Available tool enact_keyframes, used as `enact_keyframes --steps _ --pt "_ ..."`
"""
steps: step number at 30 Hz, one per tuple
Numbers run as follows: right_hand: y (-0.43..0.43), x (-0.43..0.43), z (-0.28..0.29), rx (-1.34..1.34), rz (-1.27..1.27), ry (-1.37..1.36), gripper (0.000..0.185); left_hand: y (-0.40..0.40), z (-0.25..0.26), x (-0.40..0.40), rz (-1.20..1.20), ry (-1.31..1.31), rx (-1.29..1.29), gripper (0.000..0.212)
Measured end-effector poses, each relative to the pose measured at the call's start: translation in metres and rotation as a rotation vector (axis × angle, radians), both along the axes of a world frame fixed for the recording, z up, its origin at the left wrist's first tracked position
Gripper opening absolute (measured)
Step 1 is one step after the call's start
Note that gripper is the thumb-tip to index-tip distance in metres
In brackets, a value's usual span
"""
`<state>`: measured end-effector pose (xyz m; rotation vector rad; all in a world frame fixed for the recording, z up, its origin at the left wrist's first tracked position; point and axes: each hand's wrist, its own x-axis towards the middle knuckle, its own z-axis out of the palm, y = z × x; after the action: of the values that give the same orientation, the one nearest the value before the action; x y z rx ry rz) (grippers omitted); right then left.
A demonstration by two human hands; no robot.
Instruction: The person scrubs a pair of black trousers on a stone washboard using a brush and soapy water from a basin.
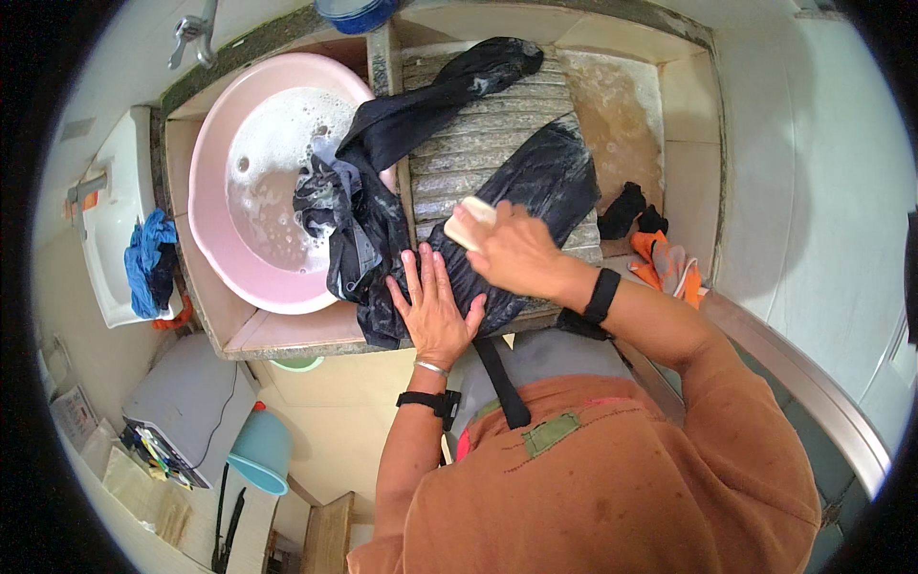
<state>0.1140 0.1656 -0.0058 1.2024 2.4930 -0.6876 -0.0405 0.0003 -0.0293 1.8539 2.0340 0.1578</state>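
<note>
Black trousers (pixel 531 179) lie wet across a ridged stone washboard (pixel 459 172), with one leg stretched toward the far side and the waist part hanging into a pink basin (pixel 208 179). My right hand (pixel 522 251) grips a pale bar of soap (pixel 470 221) against the cloth. Fingers spread, my left hand (pixel 439 308) presses flat on the near part of the trousers, left of the soap. Whitish suds streak the fabric. Foamy, greyish water (pixel 269 194) fills the basin.
A faucet (pixel 192 36) juts out at the upper left, near a blue container (pixel 356 14) on the ledge. Black cloth (pixel 622 212) and an orange-grey cloth (pixel 665 264) lie right of the washboard. Blue cloth (pixel 149 262) drapes over a white sink (pixel 115 237); a teal bucket (pixel 262 448) stands below.
</note>
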Motion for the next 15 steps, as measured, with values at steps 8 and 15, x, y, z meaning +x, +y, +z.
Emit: enact_keyframes --steps 8,15 --pt "0.096 0.067 -0.052 0.217 -0.432 -0.172 0.056 0.001 -0.001 0.001 -0.016 0.052 0.012 0.097" --pt "-0.003 0.019 -0.017 0.164 -0.146 0.255 0.048 -0.002 0.001 0.001 -0.02 0.084 0.008 0.097"
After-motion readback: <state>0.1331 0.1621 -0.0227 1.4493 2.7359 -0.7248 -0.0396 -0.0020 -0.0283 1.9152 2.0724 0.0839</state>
